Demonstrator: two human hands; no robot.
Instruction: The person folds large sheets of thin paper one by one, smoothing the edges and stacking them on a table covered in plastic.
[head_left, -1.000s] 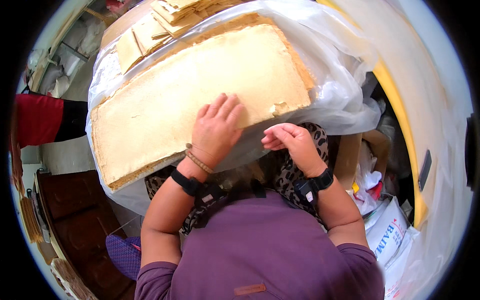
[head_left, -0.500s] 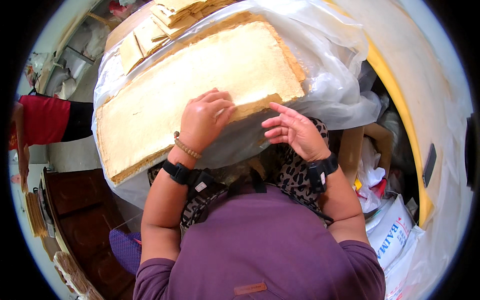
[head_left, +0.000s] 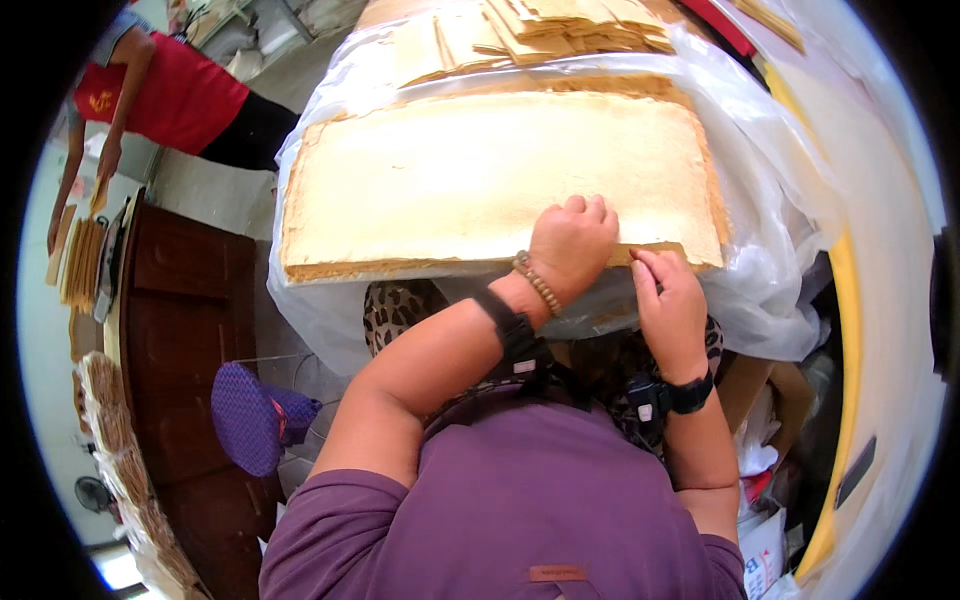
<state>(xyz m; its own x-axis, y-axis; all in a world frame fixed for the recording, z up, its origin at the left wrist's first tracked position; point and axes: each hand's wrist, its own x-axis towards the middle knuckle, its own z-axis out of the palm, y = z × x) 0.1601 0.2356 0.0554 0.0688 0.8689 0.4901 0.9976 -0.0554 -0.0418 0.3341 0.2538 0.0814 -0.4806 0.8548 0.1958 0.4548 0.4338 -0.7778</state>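
A stack of large, rough-edged tan paper sheets [head_left: 450,180] lies on the plastic-covered table in front of me. My left hand [head_left: 573,250], with a bead bracelet at its wrist, is on the top sheet by the near edge. Its fingers are curled down and their tips are hidden. Just to its right, my right hand [head_left: 672,310] is closed at the near edge, thumb and forefinger pinching the sheet's edge. A darker brown strip of that edge [head_left: 655,248] shows between the two hands.
Smaller folded tan sheets [head_left: 540,30] are piled at the table's far side. Clear plastic sheeting [head_left: 770,230] drapes over the right side. At left are a brown wooden cabinet [head_left: 190,330], a purple padded seat [head_left: 245,420] and another person in a red apron [head_left: 175,95] handling stacked sheets.
My view has swung, shifting the stack rightward in it. My right hand went from fingers spread apart beside the edge to pinching it. My left hand's fingers curled more.
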